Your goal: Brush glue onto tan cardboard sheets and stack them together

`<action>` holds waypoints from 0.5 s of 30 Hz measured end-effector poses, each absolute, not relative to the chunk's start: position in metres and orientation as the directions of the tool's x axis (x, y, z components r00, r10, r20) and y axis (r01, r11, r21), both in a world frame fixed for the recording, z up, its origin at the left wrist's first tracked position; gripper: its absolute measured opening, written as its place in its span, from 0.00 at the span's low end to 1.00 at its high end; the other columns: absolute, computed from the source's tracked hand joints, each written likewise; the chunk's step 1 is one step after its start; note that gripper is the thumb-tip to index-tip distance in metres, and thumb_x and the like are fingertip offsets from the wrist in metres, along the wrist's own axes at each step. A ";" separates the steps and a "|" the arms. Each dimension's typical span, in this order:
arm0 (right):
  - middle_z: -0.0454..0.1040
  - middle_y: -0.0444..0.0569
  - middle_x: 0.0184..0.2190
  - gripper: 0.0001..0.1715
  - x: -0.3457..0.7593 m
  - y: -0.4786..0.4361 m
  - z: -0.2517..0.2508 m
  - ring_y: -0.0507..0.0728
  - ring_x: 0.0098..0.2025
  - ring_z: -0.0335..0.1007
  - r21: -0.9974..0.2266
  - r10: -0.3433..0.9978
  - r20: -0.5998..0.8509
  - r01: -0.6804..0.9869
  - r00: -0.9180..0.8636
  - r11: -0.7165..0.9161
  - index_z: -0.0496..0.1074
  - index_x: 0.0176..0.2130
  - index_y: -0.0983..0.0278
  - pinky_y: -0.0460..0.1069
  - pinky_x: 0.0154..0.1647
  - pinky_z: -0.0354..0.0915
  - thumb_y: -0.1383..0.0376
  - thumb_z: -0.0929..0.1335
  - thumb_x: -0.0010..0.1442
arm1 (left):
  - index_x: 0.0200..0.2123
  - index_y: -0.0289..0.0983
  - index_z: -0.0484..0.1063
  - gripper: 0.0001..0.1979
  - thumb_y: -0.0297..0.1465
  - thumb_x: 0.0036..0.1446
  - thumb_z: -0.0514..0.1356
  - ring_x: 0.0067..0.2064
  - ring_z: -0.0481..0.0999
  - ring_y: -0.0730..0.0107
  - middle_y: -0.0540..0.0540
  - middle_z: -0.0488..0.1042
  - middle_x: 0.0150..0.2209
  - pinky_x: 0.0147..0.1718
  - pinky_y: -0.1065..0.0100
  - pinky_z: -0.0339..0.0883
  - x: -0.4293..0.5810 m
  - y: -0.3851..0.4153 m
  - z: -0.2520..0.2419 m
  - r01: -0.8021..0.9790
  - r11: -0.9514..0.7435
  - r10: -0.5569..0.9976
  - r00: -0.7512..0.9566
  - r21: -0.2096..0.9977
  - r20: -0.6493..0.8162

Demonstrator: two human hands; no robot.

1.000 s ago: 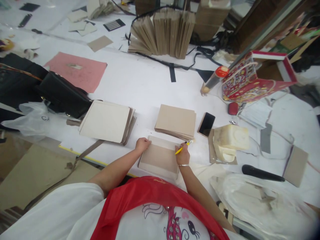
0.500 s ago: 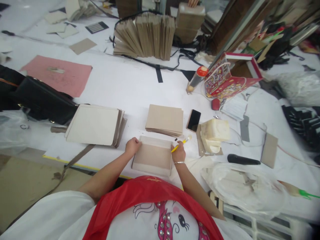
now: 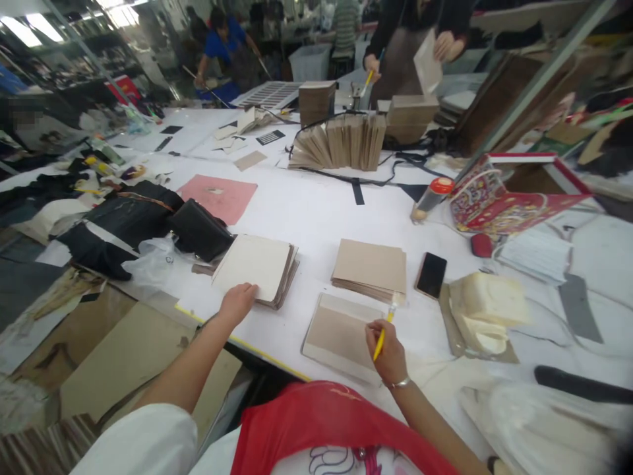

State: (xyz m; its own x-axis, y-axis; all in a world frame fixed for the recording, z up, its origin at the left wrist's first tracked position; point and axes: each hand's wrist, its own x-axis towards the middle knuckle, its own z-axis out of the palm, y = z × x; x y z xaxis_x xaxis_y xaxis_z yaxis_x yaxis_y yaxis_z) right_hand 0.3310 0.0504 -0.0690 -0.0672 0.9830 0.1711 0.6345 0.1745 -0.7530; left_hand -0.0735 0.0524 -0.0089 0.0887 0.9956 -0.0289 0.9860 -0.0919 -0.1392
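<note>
My left hand (image 3: 239, 304) is at the near edge of a stack of off-white boards (image 3: 257, 264), fingers closed on the edge of the top board. In my right hand (image 3: 388, 349) is a thin brush with a yellow handle (image 3: 380, 343), its pale bristles pointing up and away. Below that hand lies a flat panel (image 3: 341, 330), brown in the middle with pale borders, its right part hidden by the hand. Just beyond the panel sits a pile of tan boards (image 3: 370, 262).
A phone (image 3: 431, 275) and a yellowish foam block (image 3: 487, 303) lie to the right. Farther back are a clear jar with a red lid (image 3: 432, 198), a red patterned bag (image 3: 514, 198) and a fanned row of boards (image 3: 341, 142). Black bags (image 3: 200, 227) lie left. People work beyond.
My left hand has left the panel's left edge and moved to the board stack. My right hand still holds the brush, now more upright over the panel's right side. The view has tilted up and left.
</note>
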 end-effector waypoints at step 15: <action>0.69 0.46 0.31 0.15 0.325 0.004 -0.085 0.53 0.31 0.68 -0.767 0.993 -0.114 0.637 -0.010 -0.081 0.58 0.43 0.64 0.47 0.33 0.62 0.66 0.64 0.54 | 0.49 0.36 0.66 0.16 0.27 0.58 0.49 0.34 0.69 0.67 0.40 0.72 0.37 0.32 0.65 0.64 0.130 -0.016 -0.078 0.490 -0.864 0.504 0.846 0.119 0.177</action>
